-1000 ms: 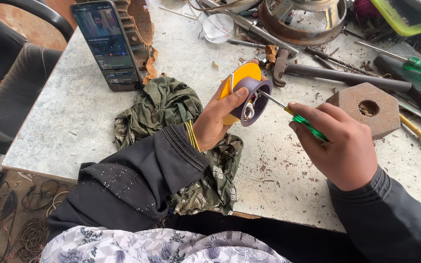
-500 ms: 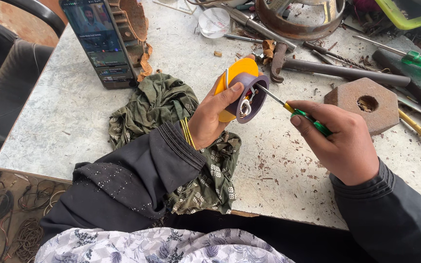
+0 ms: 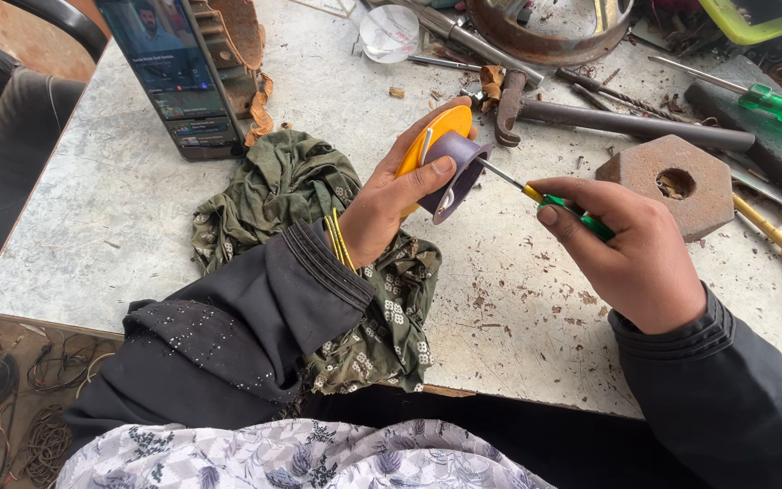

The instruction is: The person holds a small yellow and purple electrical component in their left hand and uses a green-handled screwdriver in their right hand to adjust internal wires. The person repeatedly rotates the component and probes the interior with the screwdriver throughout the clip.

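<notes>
Workbench scene, largest element first: your pale speckled stone-topped table (image 3: 138, 226) carries a crumpled olive-green patterned cloth (image 3: 291, 195) under your left forearm, with a dark smartphone (image 3: 169, 72) propped upright at the far left and a rusty hexagonal block with a central hole (image 3: 667, 181) at the right. Your left hand (image 3: 391, 195) is closed around a small assembly held just above the table, an orange-yellow plastic disc (image 3: 432, 136) backing a grey-purple cylindrical cap (image 3: 459, 167), thumb pressed on the cap's rim. Your right hand (image 3: 635, 254) is wrapped around a green-and-yellow-handled screwdriver (image 3: 563, 204), its thin metal shaft reaching into the cap's open face. Judged from this, the work is in mid-course: the tip is engaged inside the cap (the fastener itself is hidden), the cap and disc sit joined, and no loose screw can be made out among the debris beside them.
</notes>
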